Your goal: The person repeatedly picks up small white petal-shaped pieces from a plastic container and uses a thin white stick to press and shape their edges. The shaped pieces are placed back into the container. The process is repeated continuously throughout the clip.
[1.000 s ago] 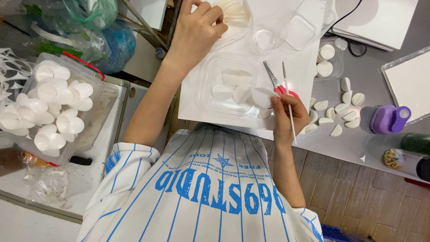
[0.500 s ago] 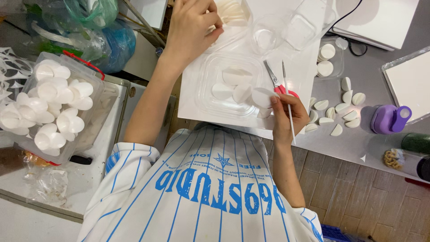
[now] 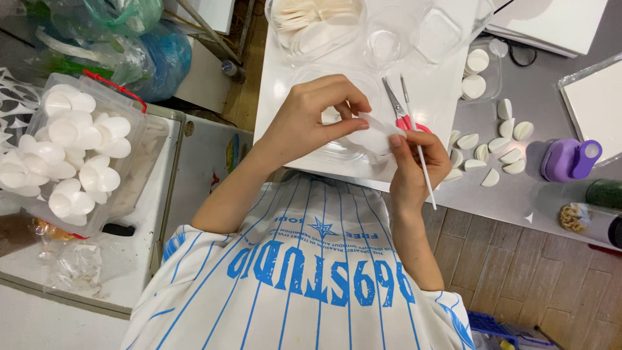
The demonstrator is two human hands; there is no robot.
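My left hand (image 3: 311,120) and my right hand (image 3: 414,162) meet over a white board (image 3: 278,84), both pinching a thin white round disc (image 3: 374,137) between the fingertips. A thin white stick (image 3: 426,176) is also tucked in my right hand and points back toward me. Scissors with red handles (image 3: 398,107) lie on the board just beyond my right hand. Farther off, a clear tub (image 3: 317,26) holds a stack of white round sheets.
At the left stands a clear box with red latches (image 3: 71,149), full of white cup-shaped pieces. Several folded white half-moon pieces (image 3: 499,146) lie on the grey table (image 3: 518,201) at the right, near a purple punch (image 3: 570,159). Plastic bags (image 3: 129,32) are piled at the top left.
My left hand has come back from the far tub of round sheets to the disc in front of my right hand. My right hand has stayed in place with the stick.
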